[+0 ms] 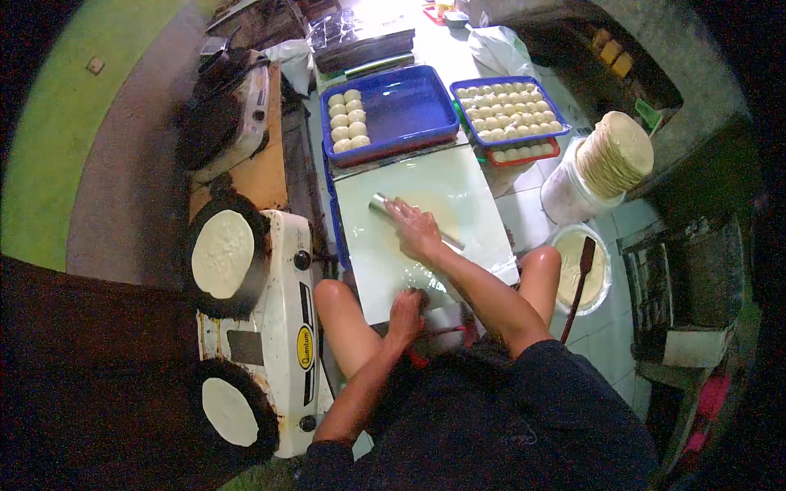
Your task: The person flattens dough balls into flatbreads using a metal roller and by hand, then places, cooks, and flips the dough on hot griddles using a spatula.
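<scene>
My right hand point(414, 231) lies over a metal rolling pin point(377, 202) set slantwise on a white board point(368, 282). Under and around the pin a thin, pale yellowish round of dough point(446, 214) shows faintly against the board. At the board's near edge, my left hand point(406, 313) is closed with its fingers curled; what they hold, if anything, is hidden. Just beyond the board stands a blue tray point(409, 110) with two columns of dough balls point(349, 123) along its left side.
Left, a white gas stove point(286, 327) carries two dark pans with flat dough rounds point(223, 254) point(229, 411). On the right are another tray of dough balls point(508, 110), stacked flatbreads point(616, 155) on a white bucket point(565, 194), and a tub point(602, 286) with a dark-handled tool point(586, 258).
</scene>
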The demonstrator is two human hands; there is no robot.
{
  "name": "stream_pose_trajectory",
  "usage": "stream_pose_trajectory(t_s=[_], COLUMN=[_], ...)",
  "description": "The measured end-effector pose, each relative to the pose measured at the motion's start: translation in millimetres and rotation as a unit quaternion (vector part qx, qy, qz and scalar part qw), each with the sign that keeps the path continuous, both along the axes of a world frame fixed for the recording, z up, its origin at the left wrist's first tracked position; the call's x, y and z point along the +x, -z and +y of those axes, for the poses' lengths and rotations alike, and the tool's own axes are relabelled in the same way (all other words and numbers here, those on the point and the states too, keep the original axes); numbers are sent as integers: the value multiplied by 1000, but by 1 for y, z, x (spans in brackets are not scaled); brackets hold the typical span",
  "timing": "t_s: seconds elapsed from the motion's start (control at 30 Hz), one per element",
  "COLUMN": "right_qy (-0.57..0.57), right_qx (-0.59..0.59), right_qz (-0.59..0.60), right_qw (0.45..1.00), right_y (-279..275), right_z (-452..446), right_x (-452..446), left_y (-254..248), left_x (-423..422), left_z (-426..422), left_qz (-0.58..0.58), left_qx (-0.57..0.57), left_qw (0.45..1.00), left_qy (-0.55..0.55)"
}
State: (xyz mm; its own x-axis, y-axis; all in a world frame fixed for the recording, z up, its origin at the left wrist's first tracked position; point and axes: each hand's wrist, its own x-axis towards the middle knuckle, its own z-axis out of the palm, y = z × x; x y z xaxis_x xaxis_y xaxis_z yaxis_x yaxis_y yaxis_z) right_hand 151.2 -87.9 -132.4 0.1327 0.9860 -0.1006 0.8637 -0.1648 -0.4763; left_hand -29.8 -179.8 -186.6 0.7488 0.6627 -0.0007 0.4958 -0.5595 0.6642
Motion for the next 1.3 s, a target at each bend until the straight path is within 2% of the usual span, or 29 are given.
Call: stream_pose_trajectory(t_s=[0.13,0.23,0.27,0.3,0.33,0.43,0.5,0.6,0.67,0.7,0.8,0.87,0.93,0.97,1.0,1.07,1.1,1.17,1.2,1.23,1.27,1.3], right_qy=[-86,-101,-101,-84,-74,-38,-1,31,12,18,12,11,8,-16,-4,18,34,92,112,162,199,260], right_qx=[59,64,63,113,91,28,38,87,109,135,123,209,279,272,276,279,297,369,369,390,380,371], right_qz=[-75,-54,-53,-33,-27,-8,13,34,86,1,-85,-125,-130,-161,-136,-88,-65,-105,-64,-108,20,6], right_qw=[992,991,992,989,993,999,999,995,990,991,989,970,951,949,952,956,952,919,920,900,903,891], right_y=[12,3,3,11,16,-16,-10,15,33,27,20,31,43,50,47,40,8,-16,-32,-30,-28,-16], right_z=[-21,-37,-43,-45,-47,-54,-55,-45,-35,-35,-25,-13,8,24,39,65,57,33,5,-32,-76,-127], right_x=[-3,8,12,14,18,26,30,33,37,33,33,39,43,48,52,63,74,107,133,160,192,214], left_y=[7,-5,-7,-10,-12,-16,-21,-41,-30,-30,-29,-30,-45,-47,-44,-29,-20,-3,-3,-1,2,0], left_x=[1,1,1,2,3,4,8,14,13,12,7,10,23,28,32,49,62,91,107,124,134,132], left_z=[-4,-3,-3,-2,-1,0,1,2,-3,-3,4,5,14,25,34,69,90,125,133,139,138,125], left_qz=[2,20,20,21,8,-22,-34,21,-32,-44,-35,-34,-35,-44,-54,45,107,176,206,191,179,189], left_qx=[14,9,7,6,0,-18,-35,-32,-43,-49,-79,-103,10,58,102,131,158,163,187,182,175,161], left_qw=[1000,1000,1000,1000,1000,999,999,999,998,998,996,994,998,996,992,990,982,970,960,964,967,969], left_qy=[-20,-13,-11,-7,-9,-15,-20,-7,-20,-18,-4,-29,-47,-46,-43,-5,5,-24,-35,-41,-47,-13])
